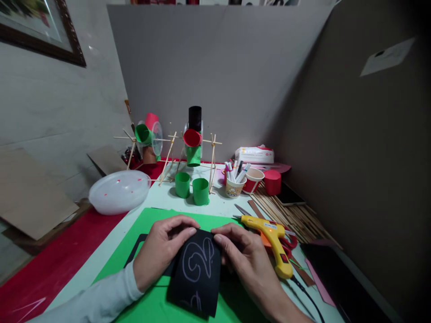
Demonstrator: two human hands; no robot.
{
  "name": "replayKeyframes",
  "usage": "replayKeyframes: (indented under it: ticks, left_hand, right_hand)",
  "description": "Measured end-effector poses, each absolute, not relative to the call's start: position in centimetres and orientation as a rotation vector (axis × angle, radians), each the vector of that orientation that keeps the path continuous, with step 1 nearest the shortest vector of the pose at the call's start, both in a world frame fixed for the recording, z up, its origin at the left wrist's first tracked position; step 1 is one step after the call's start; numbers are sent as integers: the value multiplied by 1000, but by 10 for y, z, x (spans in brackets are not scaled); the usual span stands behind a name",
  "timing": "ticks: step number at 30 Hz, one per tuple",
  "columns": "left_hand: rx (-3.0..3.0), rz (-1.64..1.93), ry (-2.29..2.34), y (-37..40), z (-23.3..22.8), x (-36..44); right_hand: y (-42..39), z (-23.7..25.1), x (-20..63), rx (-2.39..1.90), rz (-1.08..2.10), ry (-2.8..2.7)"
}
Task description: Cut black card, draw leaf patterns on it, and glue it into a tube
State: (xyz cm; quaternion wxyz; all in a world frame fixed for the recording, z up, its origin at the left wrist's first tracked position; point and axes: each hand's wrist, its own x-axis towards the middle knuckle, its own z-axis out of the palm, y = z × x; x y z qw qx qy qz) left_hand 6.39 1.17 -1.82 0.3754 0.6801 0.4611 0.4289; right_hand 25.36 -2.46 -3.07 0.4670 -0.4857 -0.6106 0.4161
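Note:
A strip of black paper (198, 273) with light chalk-like drawn curves is held between both hands above a green sheet (148, 224). My left hand (164, 249) pinches its upper left edge between thumb and fingers. At the upper right edge, my right hand (244, 255) grips it the same way. The paper bends over at the top, and its lower end hangs toward me. Under the left hand lies another black paper piece (136, 246), partly hidden. A yellow glue gun (274, 235) rests just right of the right hand, beside red-handled scissors (289, 242).
Two green paper cups (200, 192) stand behind the sheet, before stick frames carrying coloured tubes (192, 138). A marker cup (235, 186), a red cylinder (272, 182) and wooden sticks (289, 211) are at right. A translucent plastic tub (117, 193) sits left; a dark screen-like slab (336, 273) lies right.

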Motion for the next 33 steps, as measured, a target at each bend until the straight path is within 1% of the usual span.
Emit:
replayKeyframes:
  ticks: [7,22,33]
  left_hand:
    - [1807,1023,1130,11,-15,65]
    - [1780,965,1174,11,-18,64]
    - [1652,803,1083,21,-36,62]
  right_hand:
    - [-24,-32,254,-1199,1053,-1549]
    - [-23,-29,254,-1186,1065,-1529]
    - [-15,-40,260,-1235,1090,-1521]
